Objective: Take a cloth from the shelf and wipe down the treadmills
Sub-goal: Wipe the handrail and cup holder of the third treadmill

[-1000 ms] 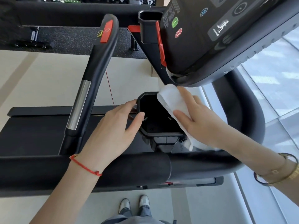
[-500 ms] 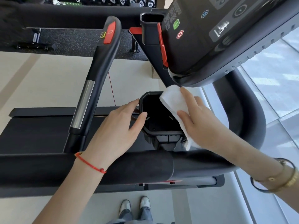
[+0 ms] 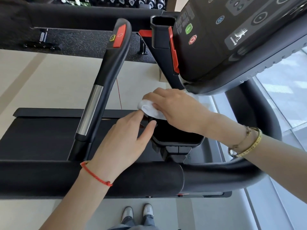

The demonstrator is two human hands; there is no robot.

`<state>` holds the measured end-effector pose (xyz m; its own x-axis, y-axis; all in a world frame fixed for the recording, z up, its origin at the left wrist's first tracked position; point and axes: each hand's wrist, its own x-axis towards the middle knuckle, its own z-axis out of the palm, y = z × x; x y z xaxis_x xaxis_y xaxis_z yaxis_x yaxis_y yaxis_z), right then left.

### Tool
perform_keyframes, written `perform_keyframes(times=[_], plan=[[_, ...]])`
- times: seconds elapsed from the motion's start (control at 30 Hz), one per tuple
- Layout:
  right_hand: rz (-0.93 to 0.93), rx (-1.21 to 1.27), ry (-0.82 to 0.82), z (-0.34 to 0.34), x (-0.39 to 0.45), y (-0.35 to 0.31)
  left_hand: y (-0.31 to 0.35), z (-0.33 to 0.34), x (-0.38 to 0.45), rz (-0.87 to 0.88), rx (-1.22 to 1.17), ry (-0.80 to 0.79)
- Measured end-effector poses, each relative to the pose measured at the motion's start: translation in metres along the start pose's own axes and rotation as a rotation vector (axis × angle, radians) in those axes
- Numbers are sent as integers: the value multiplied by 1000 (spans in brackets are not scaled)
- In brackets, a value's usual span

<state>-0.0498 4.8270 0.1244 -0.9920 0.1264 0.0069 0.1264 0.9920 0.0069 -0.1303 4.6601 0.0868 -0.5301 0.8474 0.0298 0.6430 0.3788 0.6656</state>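
Nearest the camera, the padded front crossbar (image 3: 132,178) of the treadmill is running across the view, with 2 shoes (image 3: 137,212) showing on the floor below it. Just beyond the bar, the left hand (image 3: 123,143) is reaching forward with its fingers fairly straight and spread — it is holding nothing, and its thumb and forefinger are touching the left rim of the black cup holder (image 3: 177,138), apparently steadying it. The right hand (image 3: 176,108) is crossing over the holder's far edge, its fingers curled around a bunched white cloth (image 3: 149,108) and pressing it against the holder's far-left corner. The cloth is sitting on that rim, partly hidden under the hand.

Farther off, the side handrail (image 3: 106,80) with its red button is rising to the left, and the console (image 3: 232,39) is overhanging the right hand.

The step in hand seems to be wiping the cup holder's rim — the cloth is long since fetched. The next move probably calls for dragging the cloth round the remaining edges and down into the well, while the left hand braces the holder.
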Motion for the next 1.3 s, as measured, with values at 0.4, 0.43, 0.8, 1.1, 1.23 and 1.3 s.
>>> perform_keyframes(times=[0.4, 0.43, 0.8, 1.1, 1.23, 1.3], plan=[[340, 191, 49, 7, -53, 21, -1, -1, -2, 22, -67, 22], [404, 243, 50, 9, -57, 20, -1, -1, -2, 25, -69, 22], [612, 447, 33, 12, -73, -1, -3, 1, 0, 45, -28, 9], [687, 506, -28, 3, -67, 5, -4, 0, -2, 52, 1, 14], [698, 498, -1, 4, -83, -6, -3, 0, -3, 50, 3, 13], [691, 518, -6, 3, -79, -4, -2, -2, -3, 49, 11, 9]])
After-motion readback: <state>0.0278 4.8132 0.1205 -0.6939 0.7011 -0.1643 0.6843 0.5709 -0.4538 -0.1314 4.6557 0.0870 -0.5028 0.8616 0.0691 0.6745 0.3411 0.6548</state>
